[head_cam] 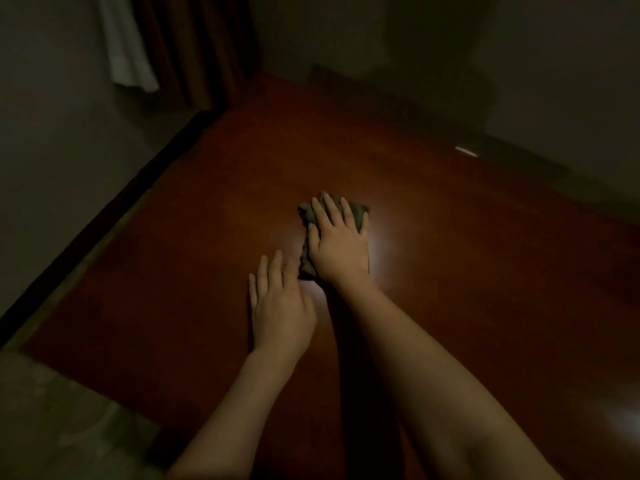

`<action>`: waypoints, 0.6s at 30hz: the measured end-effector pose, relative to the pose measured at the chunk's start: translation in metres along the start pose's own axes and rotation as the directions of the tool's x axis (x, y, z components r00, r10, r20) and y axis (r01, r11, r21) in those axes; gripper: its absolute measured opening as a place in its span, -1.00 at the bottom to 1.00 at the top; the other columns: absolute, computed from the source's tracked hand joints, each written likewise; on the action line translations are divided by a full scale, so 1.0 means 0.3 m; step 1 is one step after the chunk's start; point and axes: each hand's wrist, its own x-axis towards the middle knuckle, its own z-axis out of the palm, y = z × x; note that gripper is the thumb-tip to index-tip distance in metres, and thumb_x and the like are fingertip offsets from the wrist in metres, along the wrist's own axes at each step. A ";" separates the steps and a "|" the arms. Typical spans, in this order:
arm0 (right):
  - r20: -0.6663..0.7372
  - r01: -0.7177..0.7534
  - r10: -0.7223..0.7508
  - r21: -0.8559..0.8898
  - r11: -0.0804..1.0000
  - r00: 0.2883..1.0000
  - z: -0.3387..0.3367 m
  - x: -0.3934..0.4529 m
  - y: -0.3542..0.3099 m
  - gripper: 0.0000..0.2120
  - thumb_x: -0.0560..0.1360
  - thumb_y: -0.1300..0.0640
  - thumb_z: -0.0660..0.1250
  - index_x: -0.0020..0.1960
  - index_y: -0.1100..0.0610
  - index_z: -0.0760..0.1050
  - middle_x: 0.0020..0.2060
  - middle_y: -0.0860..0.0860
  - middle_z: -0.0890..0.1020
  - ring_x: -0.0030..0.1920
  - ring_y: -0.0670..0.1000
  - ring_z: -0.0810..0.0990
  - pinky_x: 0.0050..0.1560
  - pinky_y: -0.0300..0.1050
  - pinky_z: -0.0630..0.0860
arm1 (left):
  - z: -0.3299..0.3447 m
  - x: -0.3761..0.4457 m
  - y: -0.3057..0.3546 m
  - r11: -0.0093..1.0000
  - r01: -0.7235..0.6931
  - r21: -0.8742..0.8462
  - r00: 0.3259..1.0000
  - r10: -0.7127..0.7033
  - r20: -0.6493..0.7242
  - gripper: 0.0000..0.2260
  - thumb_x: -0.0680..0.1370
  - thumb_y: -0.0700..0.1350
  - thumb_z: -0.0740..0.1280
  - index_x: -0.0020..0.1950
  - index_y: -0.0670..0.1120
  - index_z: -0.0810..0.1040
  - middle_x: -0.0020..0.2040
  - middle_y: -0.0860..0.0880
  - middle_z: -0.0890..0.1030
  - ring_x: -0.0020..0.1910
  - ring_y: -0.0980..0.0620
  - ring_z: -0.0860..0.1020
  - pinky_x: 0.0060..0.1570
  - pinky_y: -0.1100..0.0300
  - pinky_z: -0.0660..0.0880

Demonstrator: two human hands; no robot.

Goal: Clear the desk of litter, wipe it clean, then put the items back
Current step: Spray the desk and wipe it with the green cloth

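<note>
— Where is the cloth?

— The dark cloth [356,216] lies on the reddish-brown desk [450,271], about the middle of it, bunched into a rough rectangle under the right hand [337,245].

— How does that hand lie?

— Flat, palm down, with the fingers [332,207] straight and slightly spread. It presses on the cloth and curls round nothing. The forearm runs up from the lower right, straight in line with the wrist.

— And the other one?

— The left hand [280,306] rests flat on the bare wood just beside the cloth's near left corner. Its fingers are straight and close together and hold nothing. Whether the fingertips touch the cloth I cannot tell.

— Anything else?

— A small pale strip [466,151] lies far back on the right. A curtain [187,46] hangs beyond the far left corner.
</note>
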 end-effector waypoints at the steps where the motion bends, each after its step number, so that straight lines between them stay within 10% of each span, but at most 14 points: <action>1: -0.005 -0.037 0.037 -0.005 0.999 0.999 -0.020 -0.041 0.085 -0.51 0.64 -0.08 -0.07 0.56 -0.07 0.02 0.55 -0.09 0.05 0.55 0.00 -0.07 0.48 0.18 -0.19 | 0.035 -0.024 0.068 0.999 -0.032 0.005 0.999 0.032 0.015 -0.53 0.64 -0.10 0.07 0.55 -0.10 0.08 0.56 -0.05 0.02 0.54 -0.03 -0.12 0.47 0.04 -0.21; 18: -0.115 -0.516 0.518 0.048 0.855 0.848 -0.308 -0.899 1.569 -0.52 0.64 -0.09 -0.05 0.55 -0.10 0.03 0.54 -0.11 0.07 0.54 -0.02 -0.05 0.49 0.17 -0.18 | 0.783 -0.627 1.238 0.876 -0.482 -0.017 0.851 0.472 0.230 -0.52 0.60 -0.11 0.14 0.51 -0.16 0.18 0.54 -0.12 0.13 0.53 -0.10 -0.02 0.50 -0.01 -0.11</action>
